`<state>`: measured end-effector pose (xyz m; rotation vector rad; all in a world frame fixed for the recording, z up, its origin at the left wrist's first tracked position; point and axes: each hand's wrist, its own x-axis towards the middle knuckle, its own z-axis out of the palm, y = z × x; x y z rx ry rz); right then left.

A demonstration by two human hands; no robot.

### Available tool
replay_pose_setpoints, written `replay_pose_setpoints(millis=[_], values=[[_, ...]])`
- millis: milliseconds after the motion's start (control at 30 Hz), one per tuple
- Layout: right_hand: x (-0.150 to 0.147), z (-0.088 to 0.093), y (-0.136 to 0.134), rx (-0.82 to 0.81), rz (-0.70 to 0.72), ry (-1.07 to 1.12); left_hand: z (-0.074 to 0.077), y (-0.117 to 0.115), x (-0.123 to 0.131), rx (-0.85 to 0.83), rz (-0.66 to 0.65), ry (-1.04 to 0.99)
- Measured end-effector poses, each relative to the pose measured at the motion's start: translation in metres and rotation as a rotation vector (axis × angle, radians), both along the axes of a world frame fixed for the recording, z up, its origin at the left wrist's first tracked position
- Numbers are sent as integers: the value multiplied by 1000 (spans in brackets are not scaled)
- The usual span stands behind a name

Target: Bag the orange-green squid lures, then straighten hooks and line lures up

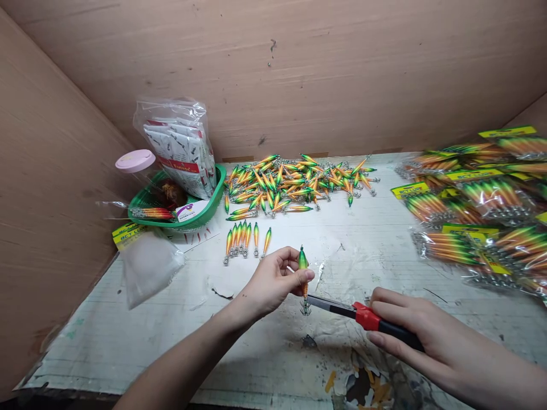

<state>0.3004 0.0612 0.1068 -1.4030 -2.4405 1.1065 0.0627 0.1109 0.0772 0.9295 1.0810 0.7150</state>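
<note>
My left hand (pixel 277 279) pinches a squid jig (pixel 303 263) upright between thumb and fingers. The jig is green at the top and orange below, with a crown of metal hooks at its lower end. My right hand (pixel 410 330) is wrapped around the black handle of a long-necked lighter (pixel 366 316) with a red section. Its dark metal neck points left, and the tip is at the jig just above the hooks; whether they touch I cannot tell. No flame is visible. Left of my left hand, a short row of similar jigs (pixel 243 238) lies on the table.
A large pile of loose jigs (pixel 294 185) lies against the back wall. At left stands a green basket (pixel 209 213) holding a plastic bag of packets (pixel 182 148) and a pink-lidded jar (pixel 135 161). Clear bags (pixel 149 265) lie before it. Bagged jigs (pixel 491 199) are heaped at right.
</note>
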Motion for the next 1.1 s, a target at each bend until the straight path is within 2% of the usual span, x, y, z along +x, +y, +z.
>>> replay_pose_setpoints(millis=[433,833,967,1100], values=[[0,-1,-2,15,-34,5,-11,-2,2,20,-45,22],[-4,-7,3,-40,38,-24,-7,-4,2,5,85,39],[-3,-11,6,-17,94,-2,-10,-4,1,-21,85,34],[-1,-14,8,8,80,54,-9,-2,-1,-31,58,11]])
